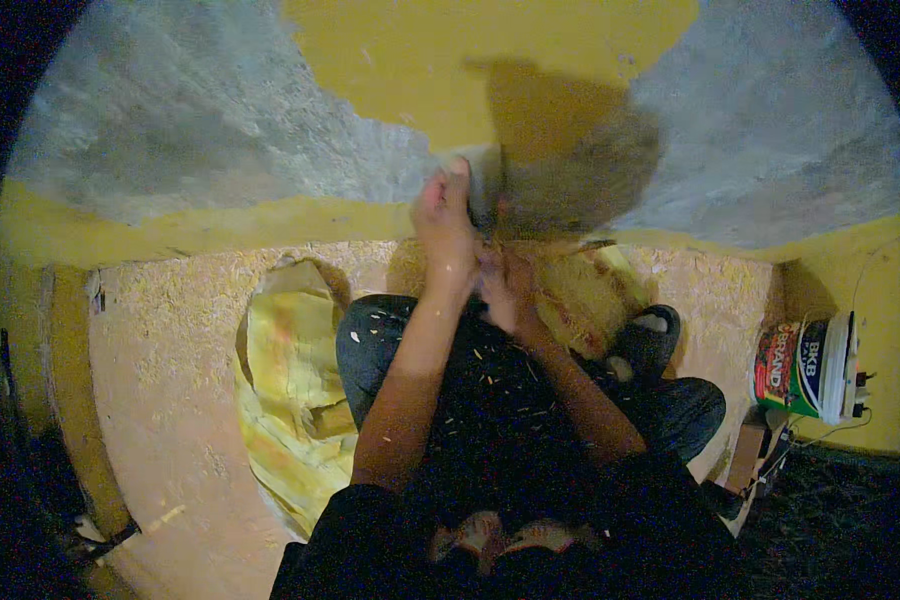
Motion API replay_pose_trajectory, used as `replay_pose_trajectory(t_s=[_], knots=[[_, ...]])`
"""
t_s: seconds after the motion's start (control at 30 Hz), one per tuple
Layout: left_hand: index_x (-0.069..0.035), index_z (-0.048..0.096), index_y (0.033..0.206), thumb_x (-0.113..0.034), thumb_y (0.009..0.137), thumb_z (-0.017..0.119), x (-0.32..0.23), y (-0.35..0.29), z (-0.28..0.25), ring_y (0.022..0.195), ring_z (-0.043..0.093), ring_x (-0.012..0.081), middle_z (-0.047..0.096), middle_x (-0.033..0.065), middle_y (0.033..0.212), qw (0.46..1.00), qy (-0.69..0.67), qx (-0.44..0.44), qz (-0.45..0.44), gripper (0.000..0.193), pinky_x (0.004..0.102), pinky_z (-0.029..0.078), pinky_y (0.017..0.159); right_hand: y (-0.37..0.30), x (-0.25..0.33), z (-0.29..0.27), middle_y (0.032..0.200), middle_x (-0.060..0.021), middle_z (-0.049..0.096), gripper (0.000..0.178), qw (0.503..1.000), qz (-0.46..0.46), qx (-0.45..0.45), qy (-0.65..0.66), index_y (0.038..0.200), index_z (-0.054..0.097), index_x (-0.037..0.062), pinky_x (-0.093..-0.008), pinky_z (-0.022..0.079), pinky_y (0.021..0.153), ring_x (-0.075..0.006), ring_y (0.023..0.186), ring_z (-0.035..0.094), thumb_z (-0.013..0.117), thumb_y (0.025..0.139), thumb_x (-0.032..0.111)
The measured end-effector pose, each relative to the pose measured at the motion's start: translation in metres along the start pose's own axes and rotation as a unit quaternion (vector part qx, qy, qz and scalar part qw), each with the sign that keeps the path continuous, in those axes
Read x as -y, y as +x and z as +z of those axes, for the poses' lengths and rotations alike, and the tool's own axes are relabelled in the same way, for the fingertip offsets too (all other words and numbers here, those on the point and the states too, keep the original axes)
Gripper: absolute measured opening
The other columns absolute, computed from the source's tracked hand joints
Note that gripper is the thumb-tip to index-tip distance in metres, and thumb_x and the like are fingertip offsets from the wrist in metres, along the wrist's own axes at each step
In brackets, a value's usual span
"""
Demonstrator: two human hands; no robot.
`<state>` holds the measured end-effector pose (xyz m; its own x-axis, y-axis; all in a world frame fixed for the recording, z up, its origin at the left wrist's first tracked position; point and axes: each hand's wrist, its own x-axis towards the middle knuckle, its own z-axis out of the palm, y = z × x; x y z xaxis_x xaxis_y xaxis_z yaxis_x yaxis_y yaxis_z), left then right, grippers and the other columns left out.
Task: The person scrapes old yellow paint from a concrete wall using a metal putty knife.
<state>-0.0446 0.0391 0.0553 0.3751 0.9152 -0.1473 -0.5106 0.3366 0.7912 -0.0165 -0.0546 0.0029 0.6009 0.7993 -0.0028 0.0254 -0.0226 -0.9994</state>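
A scraper [484,182], its flat grey blade blurred, is against the wall [530,90], where yellow paint meets bare grey plaster. My left hand [444,218] grips the blade's left side, thumb pointing up along it. Just below and to the right, my right hand [506,288] is closed around the lower end, which the fingers mostly hide. The two hands are close together, near the bottom of the wall. A dark shadow of hands and tool falls on the paint to their right.
Paint flakes cover the floor [170,400] along the wall. A crumpled yellow sheet [295,370] lies left of my bent knees. My sandalled foot [650,335] is at the right. Farther right stands a paint bucket [805,368], with a brown box [748,445] and cables nearby.
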Motion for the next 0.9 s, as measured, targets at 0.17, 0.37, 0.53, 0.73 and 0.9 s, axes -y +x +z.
replay_pose_trajectory(t_s=[0.17, 0.37, 0.53, 0.73, 0.9], knots=[[-0.008, 0.055, 0.07, -0.021, 0.086, 0.053, 0.006, -0.006, 0.0, 0.06, 0.039, 0.0031, 0.048, -0.0066, 0.065, 1.0, 0.014, 0.007, -0.003, 0.021, 0.0193, 0.033, 0.055, -0.011, 0.008, -0.005, 0.047, 0.0005, 0.039, 0.041, 0.995, -0.037, 0.006, -0.097, 0.065, 0.045, 0.0081, -0.0241, 0.026, 0.037, -0.0084, 0.042, 0.037, 0.038, 0.089, 0.041], [-0.006, 0.054, 0.068, -0.025, 0.086, 0.054, -0.003, -0.004, 0.006, 0.06, 0.033, 0.0028, 0.042, -0.0094, 0.063, 0.999, 0.028, -0.007, -0.031, 0.026, 0.0187, 0.026, 0.052, -0.009, 0.007, 0.003, 0.049, 0.0002, 0.04, 0.034, 0.996, -0.035, 0.002, -0.087, 0.069, 0.045, 0.008, -0.0251, 0.028, 0.036, -0.0084, 0.041, 0.037, 0.037, 0.09, 0.033], [-0.005, 0.054, 0.067, -0.025, 0.085, 0.054, 0.017, 0.004, -0.002, 0.059, 0.032, 0.0033, 0.042, -0.0081, 0.062, 0.991, 0.118, -0.004, 0.063, 0.026, 0.0204, 0.026, 0.05, -0.007, 0.002, 0.003, 0.049, -0.0016, 0.041, 0.035, 0.994, 0.062, -0.002, 0.087, 0.068, 0.045, 0.007, -0.0265, 0.029, 0.036, -0.0099, 0.041, 0.039, 0.035, 0.091, 0.031], [-0.005, 0.052, 0.065, -0.024, 0.085, 0.054, 0.008, 0.002, 0.002, 0.059, 0.034, 0.0038, 0.044, -0.0073, 0.062, 0.996, 0.088, -0.002, 0.028, 0.027, 0.0208, 0.028, 0.051, -0.012, 0.006, -0.003, 0.05, -0.0009, 0.04, 0.037, 0.999, 0.047, 0.004, 0.013, 0.068, 0.045, 0.0069, -0.0261, 0.03, 0.039, -0.0106, 0.042, 0.037, 0.036, 0.091, 0.034], [-0.009, 0.048, 0.062, -0.024, 0.085, 0.055, -0.008, 0.0, 0.012, 0.058, 0.034, 0.0041, 0.043, -0.007, 0.061, 0.999, 0.032, 0.002, 0.018, 0.028, 0.0209, 0.028, 0.052, 0.006, 0.008, 0.004, 0.049, -0.0005, 0.039, 0.04, 1.0, 0.009, -0.008, -0.022, 0.065, 0.044, 0.0071, -0.0262, 0.028, 0.04, -0.0102, 0.041, 0.035, 0.036, 0.091, 0.036]])
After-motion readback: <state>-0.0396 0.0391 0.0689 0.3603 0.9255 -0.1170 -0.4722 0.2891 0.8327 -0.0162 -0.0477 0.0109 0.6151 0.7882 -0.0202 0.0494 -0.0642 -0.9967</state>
